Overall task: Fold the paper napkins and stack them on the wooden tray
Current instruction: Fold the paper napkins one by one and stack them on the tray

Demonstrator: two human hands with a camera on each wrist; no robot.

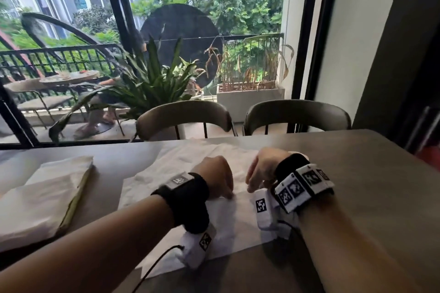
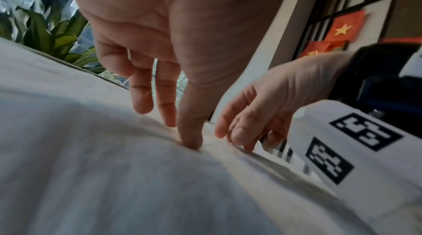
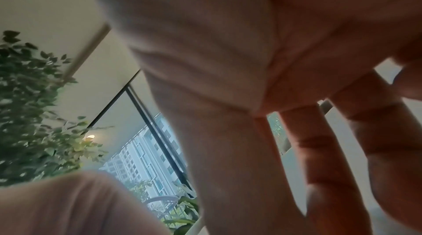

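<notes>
Large white crumpled paper napkin (image 1: 181, 173) lay spread at centre of grey surface (image 1: 357, 197). Left hand (image 1: 215, 177) pressed straight fingertips (image 2: 190, 141) onto it. Right hand (image 1: 262, 169) beside, fingers relaxed, touching napkin. Folded white napkins (image 1: 47, 192) stacked near left edge.

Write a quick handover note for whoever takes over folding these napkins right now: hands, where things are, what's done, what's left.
Left hand: fingertips pressing down on the napkin spread on the table, no grip.
Right hand: fingertips down on the same napkin, just beside the left; whether it pinches the paper is unclear.
Tray: at the left, with a stack of napkins on it.
Done: some napkins stacked.
Left: finish this fold, move it to the stack.
</notes>
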